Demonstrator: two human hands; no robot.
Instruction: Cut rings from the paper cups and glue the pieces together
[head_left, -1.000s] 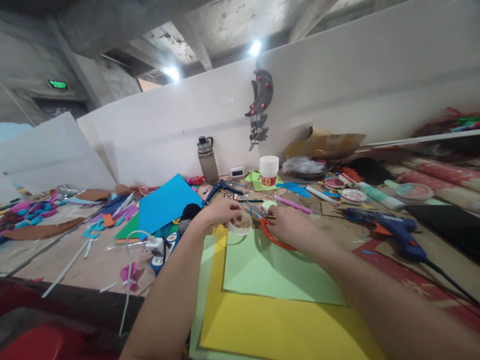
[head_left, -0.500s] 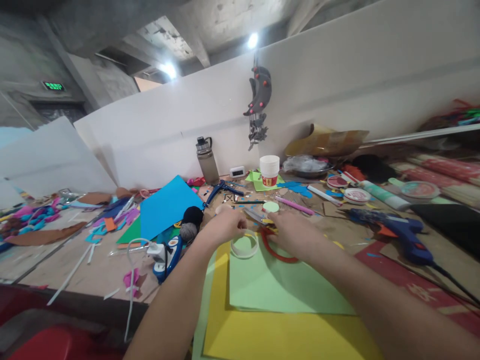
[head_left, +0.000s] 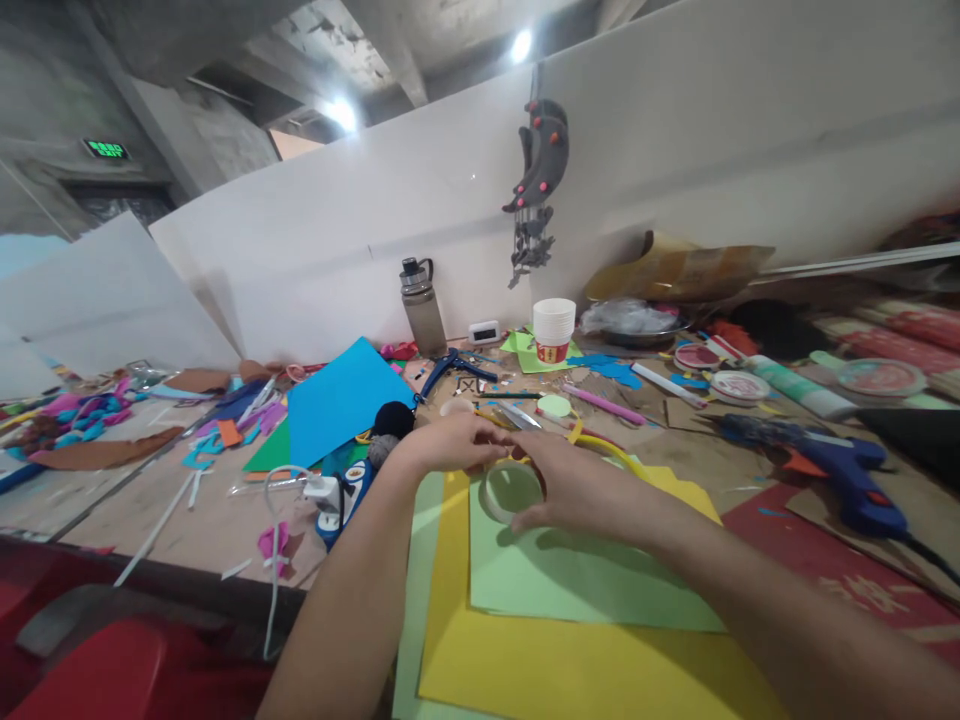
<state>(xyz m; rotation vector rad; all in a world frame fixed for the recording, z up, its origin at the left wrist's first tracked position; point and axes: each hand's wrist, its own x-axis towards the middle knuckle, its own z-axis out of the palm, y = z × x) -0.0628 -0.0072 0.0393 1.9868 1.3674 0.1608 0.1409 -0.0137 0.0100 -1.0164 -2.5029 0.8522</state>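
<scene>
A clear tape roll (head_left: 511, 490) stands tilted above the light green paper sheet (head_left: 577, 570), which lies on a yellow sheet (head_left: 570, 660). My left hand (head_left: 450, 442) is closed on the roll's upper left rim. My right hand (head_left: 570, 480) wraps the roll's right side, with fingers curled under it. Scissors (head_left: 517, 418) lie just beyond my hands, partly hidden by them.
A blue glue gun (head_left: 832, 462) lies at the right. A stack of paper cups (head_left: 553, 330), a grey water bottle (head_left: 421, 308), a blue paper sheet (head_left: 337, 400) and blue pliers (head_left: 450, 368) sit further back. Paper scraps litter the left of the table.
The tape roll lay on the green sheet half a second ago; now both hands hold it tilted up. My right hand left the red ring and moved left onto the roll.
</scene>
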